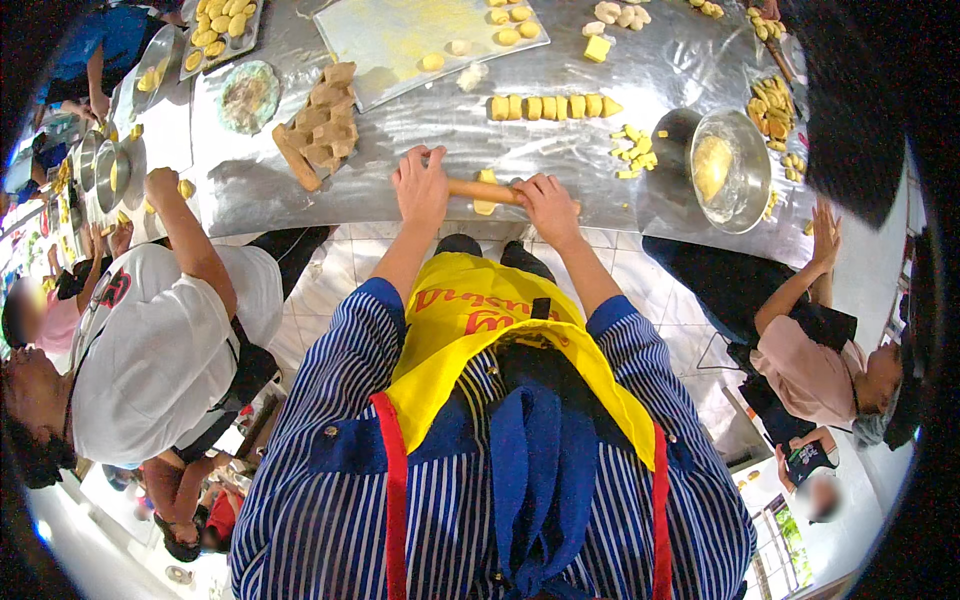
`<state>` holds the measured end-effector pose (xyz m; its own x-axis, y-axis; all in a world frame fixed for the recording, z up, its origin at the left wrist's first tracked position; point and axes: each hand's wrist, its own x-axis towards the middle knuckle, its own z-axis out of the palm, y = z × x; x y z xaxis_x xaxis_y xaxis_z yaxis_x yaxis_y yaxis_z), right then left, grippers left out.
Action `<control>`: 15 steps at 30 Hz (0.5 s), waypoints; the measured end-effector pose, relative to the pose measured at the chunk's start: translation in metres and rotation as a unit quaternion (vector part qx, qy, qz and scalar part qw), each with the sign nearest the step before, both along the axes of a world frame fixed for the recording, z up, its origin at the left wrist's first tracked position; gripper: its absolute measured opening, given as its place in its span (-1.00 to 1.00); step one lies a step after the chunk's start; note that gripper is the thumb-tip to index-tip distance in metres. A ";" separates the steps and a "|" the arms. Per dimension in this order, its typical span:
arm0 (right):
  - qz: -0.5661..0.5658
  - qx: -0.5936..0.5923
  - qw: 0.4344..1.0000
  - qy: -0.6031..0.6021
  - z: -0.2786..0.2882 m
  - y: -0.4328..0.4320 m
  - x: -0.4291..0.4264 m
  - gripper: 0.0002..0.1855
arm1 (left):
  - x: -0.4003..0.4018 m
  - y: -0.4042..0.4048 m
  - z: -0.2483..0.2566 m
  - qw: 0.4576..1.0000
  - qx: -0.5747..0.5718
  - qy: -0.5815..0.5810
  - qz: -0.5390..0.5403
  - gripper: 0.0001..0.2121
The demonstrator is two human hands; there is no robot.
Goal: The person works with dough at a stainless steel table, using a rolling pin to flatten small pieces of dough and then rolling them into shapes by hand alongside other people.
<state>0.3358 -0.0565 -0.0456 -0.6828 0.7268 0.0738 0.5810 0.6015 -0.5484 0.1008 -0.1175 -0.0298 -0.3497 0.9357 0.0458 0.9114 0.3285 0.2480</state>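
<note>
A wooden rolling pin (469, 188) lies across a flattened strip of yellow dough (486, 196) near the front edge of the steel table. My left hand (421, 187) is on the pin's left end, and my right hand (547, 202) curls over it towards the right end. The dough shows above and below the pin, between my hands. Beyond it, a row of cut yellow dough pieces (550, 107) runs from left to right. Small yellow cubes (634, 150) lie in a loose pile to the right of my right hand.
Right stands a steel bowl (759, 180) holding a yellow dough mass (712, 166). Left lies a torn cardboard egg tray (326, 120) beside a wooden roller (296, 159). At the back a white board (420, 30) carries dough balls. Co-workers stand close on both sides.
</note>
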 end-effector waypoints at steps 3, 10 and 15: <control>0.008 0.003 0.999 -0.033 -0.005 0.005 0.001 -0.76 | 0.000 0.009 0.000 0.999 -0.021 -0.007 0.025 -0.63; 0.031 -0.024 0.994 -0.098 -0.002 0.034 -0.008 -0.71 | -0.003 0.037 0.005 0.999 0.021 0.005 0.039 -0.62; 0.010 -0.027 0.994 -0.106 -0.005 0.043 -0.007 -0.65 | -0.005 0.053 0.001 0.999 0.013 0.009 0.038 -0.59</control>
